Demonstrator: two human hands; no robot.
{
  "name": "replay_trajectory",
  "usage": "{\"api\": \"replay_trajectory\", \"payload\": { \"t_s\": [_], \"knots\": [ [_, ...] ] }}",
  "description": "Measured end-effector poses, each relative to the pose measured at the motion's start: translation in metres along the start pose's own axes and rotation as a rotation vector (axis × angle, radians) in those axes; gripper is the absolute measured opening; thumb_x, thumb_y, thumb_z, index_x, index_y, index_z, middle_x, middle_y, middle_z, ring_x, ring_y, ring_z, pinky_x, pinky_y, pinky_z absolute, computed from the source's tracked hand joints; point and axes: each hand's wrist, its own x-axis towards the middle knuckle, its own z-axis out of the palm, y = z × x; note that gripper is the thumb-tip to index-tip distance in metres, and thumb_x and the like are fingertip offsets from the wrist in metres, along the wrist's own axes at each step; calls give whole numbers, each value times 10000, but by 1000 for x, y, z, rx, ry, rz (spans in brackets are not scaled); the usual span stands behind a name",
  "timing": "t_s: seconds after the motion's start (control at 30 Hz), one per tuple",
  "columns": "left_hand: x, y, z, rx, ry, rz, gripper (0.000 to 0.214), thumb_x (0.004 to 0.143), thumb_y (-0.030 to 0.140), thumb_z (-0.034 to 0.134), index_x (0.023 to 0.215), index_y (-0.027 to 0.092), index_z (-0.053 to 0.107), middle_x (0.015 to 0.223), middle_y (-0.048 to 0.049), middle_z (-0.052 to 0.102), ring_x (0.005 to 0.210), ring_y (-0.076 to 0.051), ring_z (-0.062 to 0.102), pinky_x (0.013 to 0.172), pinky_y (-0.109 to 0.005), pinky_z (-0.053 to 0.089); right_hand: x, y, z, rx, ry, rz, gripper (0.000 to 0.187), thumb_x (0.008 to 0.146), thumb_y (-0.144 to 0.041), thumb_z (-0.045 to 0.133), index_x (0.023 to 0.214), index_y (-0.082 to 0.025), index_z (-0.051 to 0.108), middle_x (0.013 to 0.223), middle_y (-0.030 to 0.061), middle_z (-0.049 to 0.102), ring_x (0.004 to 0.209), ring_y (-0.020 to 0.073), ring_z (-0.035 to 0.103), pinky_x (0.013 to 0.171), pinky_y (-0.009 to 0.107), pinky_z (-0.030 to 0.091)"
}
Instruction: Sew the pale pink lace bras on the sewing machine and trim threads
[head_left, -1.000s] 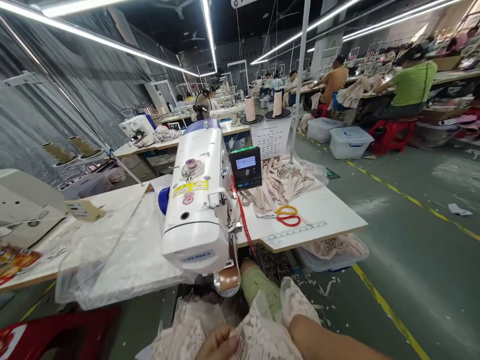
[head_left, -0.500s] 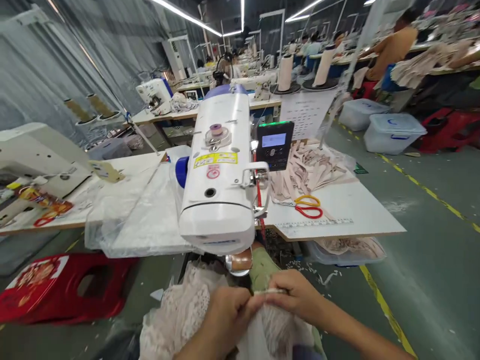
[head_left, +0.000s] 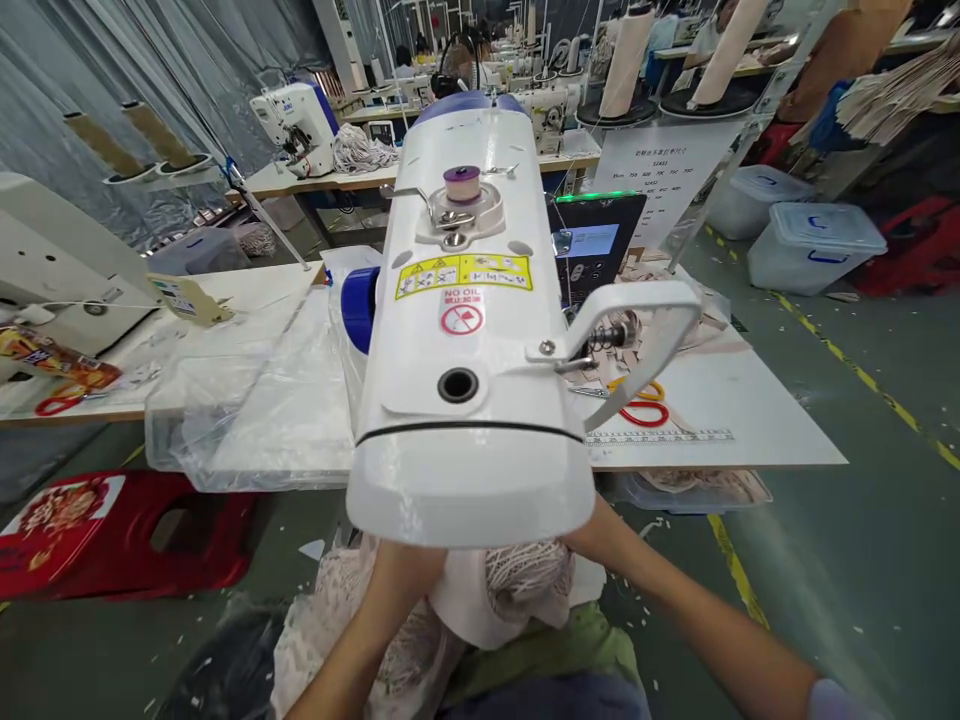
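Observation:
A white sewing machine (head_left: 465, 480) with a blue handwheel fills the middle of the view, close to the camera. Behind its head, my left hand (head_left: 411, 568) shows only at the wrist and back. On the other side my right hand (head_left: 592, 528) goes in behind the machine too. The fingers of both are hidden, so what they hold cannot be made out. Below the machine hangs pale beige lacy fabric (head_left: 529, 578), near both wrists. More of the bunched fabric (head_left: 337, 610) lies to the left, beside my left forearm.
Scissors (head_left: 643, 412) with red and yellow handles lie by a ruler (head_left: 667, 437) on the white table (head_left: 780, 430) at right. A control panel (head_left: 596, 240) stands behind. Plastic sheeting (head_left: 247, 420) covers the left tabletop. A red stool (head_left: 112, 540) is on the floor at left.
My view has moved closer to the machine, which looks larger. Both hands, earlier pinching a strip of fabric together in front of me, have gone forward behind the machine head.

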Motion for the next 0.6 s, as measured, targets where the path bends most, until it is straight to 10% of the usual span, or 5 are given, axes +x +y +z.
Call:
{"api": "replay_trajectory", "payload": {
  "t_s": [0.6],
  "knots": [
    [-5,-11,-8,482,161,223,303,801,443,540,728,224,736,708,-55,747,910,-295,681,822,-335,558,0,25,4,214,-174,28,613,734,-713,668,974,-150,705,921,78,698,976,279,619,942,415,486]
  ]
}}
